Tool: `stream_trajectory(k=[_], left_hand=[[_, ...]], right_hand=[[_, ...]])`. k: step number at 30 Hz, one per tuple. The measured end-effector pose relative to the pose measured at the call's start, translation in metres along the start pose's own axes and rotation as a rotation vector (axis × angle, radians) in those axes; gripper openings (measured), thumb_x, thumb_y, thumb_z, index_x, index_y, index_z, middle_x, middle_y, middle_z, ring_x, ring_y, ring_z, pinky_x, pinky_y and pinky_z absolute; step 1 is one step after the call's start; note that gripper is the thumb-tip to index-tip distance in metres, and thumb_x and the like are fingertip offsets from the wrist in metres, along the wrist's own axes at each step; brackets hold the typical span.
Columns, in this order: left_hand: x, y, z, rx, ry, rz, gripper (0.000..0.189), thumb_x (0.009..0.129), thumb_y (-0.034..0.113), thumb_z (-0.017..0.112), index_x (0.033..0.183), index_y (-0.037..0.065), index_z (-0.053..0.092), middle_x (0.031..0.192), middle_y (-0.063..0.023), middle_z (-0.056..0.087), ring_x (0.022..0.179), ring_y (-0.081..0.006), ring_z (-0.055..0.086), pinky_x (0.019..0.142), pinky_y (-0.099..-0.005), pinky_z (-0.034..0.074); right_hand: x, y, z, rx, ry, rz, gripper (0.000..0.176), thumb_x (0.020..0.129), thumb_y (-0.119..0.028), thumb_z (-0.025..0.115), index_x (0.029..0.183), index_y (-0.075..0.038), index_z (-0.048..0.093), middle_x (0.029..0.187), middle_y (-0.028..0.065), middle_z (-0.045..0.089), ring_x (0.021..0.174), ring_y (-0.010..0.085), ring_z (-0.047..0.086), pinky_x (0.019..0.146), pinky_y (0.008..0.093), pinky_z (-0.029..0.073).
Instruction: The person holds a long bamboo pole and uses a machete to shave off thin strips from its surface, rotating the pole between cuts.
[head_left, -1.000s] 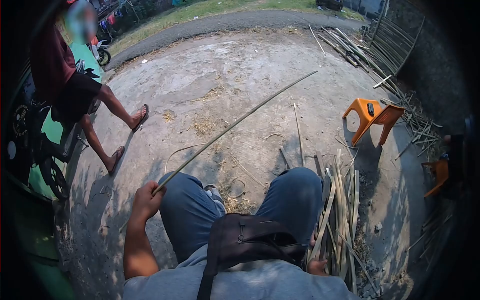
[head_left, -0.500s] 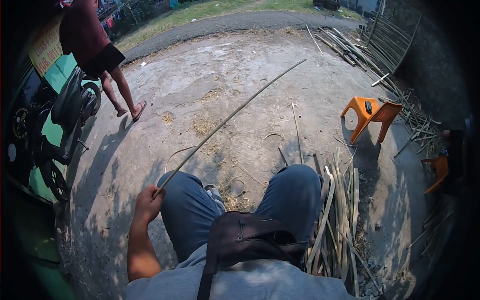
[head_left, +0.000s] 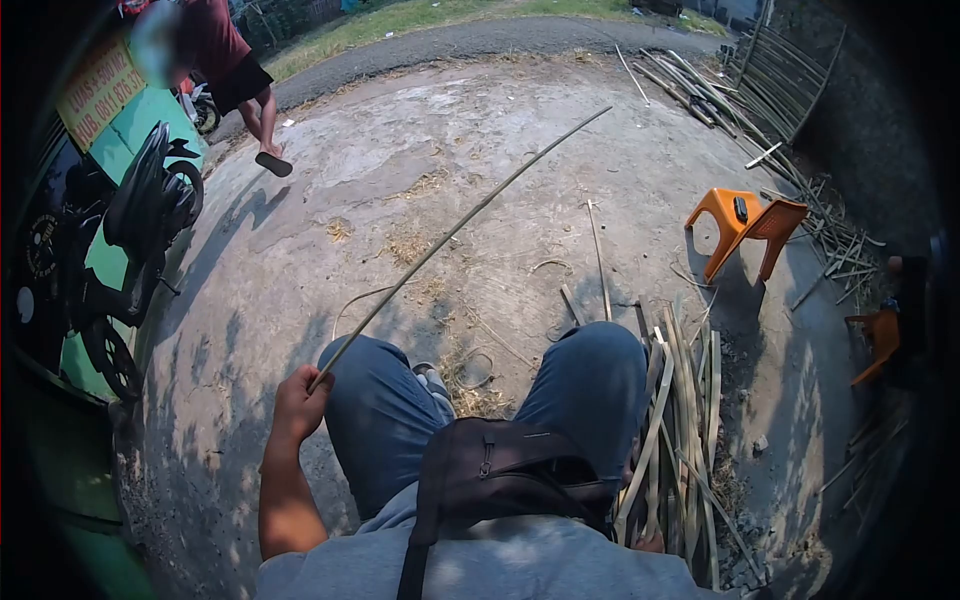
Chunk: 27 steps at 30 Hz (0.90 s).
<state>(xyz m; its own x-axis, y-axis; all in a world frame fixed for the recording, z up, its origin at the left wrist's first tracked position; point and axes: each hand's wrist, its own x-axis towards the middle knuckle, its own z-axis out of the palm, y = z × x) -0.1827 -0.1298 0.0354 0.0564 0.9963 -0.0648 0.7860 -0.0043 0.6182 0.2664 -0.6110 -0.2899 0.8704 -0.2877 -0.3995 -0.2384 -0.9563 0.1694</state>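
My left hand [head_left: 300, 402] is closed around the lower end of a long, thin bamboo stick [head_left: 455, 230], beside my left knee. The stick slants up and away to the right over the concrete. On my right lies a bundle of split bamboo strips [head_left: 685, 430], next to my right leg. A small patch of skin at the bundle's near left edge seems to be part of my right hand [head_left: 650, 543]. Its fingers are hidden by the strips and my body. A black bag [head_left: 510, 470] rests on my lap.
An orange plastic chair [head_left: 735, 232] with a small dark object on it stands ahead right. More bamboo poles [head_left: 700, 90] lie at the far right. A motorbike [head_left: 140, 215] is parked on the left, and a person [head_left: 240, 70] is on foot near it.
The person at the left has walked farther away toward the road. My left hand still grips the bamboo stick, nearly in the same place. The view has shifted slightly.
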Motion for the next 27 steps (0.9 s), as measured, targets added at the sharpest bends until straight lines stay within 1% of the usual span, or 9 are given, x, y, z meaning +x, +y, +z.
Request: stream_trajectory(k=[6,9,12,18,21,27], left_hand=[[-0.002,0.006,0.005,0.075,0.013,-0.002,0.034,0.099,0.036,0.073,0.092,0.004,0.065,0.07,-0.0053,0.06,0.065,-0.0155,0.055,0.063,-0.0349,0.046],[-0.001,-0.002,0.01,0.049,0.023,0.022,0.033,0.099,0.036,0.073,0.091,0.005,0.065,0.07,-0.0058,0.06,0.065,-0.0163,0.056,0.063,-0.0355,0.047],[-0.001,0.003,0.005,0.028,-0.01,-0.004,0.032,0.099,0.035,0.073,0.09,0.005,0.065,0.069,-0.0051,0.059,0.065,-0.0154,0.054,0.063,-0.0349,0.046],[-0.007,0.012,0.0,0.05,0.016,-0.03,0.031,0.1,0.033,0.072,0.089,0.005,0.063,0.066,-0.0023,0.055,0.064,-0.0118,0.05,0.062,-0.0324,0.043],[-0.005,0.004,0.004,0.024,0.018,-0.012,0.033,0.1,0.034,0.073,0.089,0.005,0.063,0.067,-0.0007,0.055,0.064,-0.0113,0.049,0.061,-0.032,0.043],[-0.004,0.009,-0.001,0.008,0.017,-0.036,0.033,0.101,0.035,0.072,0.09,0.005,0.063,0.068,0.0007,0.056,0.065,-0.01,0.048,0.062,-0.0309,0.042]], right_hand=[[-0.004,0.001,0.0,-0.002,0.006,0.014,0.076,0.093,-0.035,0.072,0.156,-0.012,0.037,0.158,0.025,0.04,0.146,0.0416,0.042,0.115,0.0552,0.041],[-0.008,0.0,0.001,0.003,0.003,0.01,0.075,0.093,-0.034,0.072,0.156,-0.011,0.037,0.157,0.0249,0.04,0.146,0.0416,0.042,0.115,0.0552,0.041],[-0.013,-0.002,0.003,-0.006,-0.007,0.004,0.073,0.093,-0.033,0.071,0.155,-0.011,0.038,0.157,0.0249,0.041,0.146,0.0416,0.042,0.114,0.0553,0.042],[-0.017,-0.005,0.006,-0.015,-0.011,-0.005,0.071,0.094,-0.032,0.071,0.154,-0.011,0.039,0.156,0.0247,0.041,0.146,0.0416,0.042,0.113,0.0554,0.043],[-0.019,-0.003,0.008,-0.016,-0.009,-0.006,0.07,0.094,-0.031,0.071,0.154,-0.011,0.04,0.156,0.0247,0.042,0.145,0.0415,0.042,0.113,0.0554,0.043],[-0.023,0.004,0.011,-0.026,-0.008,-0.005,0.068,0.095,-0.03,0.07,0.152,-0.011,0.041,0.155,0.0245,0.043,0.145,0.0415,0.043,0.112,0.0555,0.044]])
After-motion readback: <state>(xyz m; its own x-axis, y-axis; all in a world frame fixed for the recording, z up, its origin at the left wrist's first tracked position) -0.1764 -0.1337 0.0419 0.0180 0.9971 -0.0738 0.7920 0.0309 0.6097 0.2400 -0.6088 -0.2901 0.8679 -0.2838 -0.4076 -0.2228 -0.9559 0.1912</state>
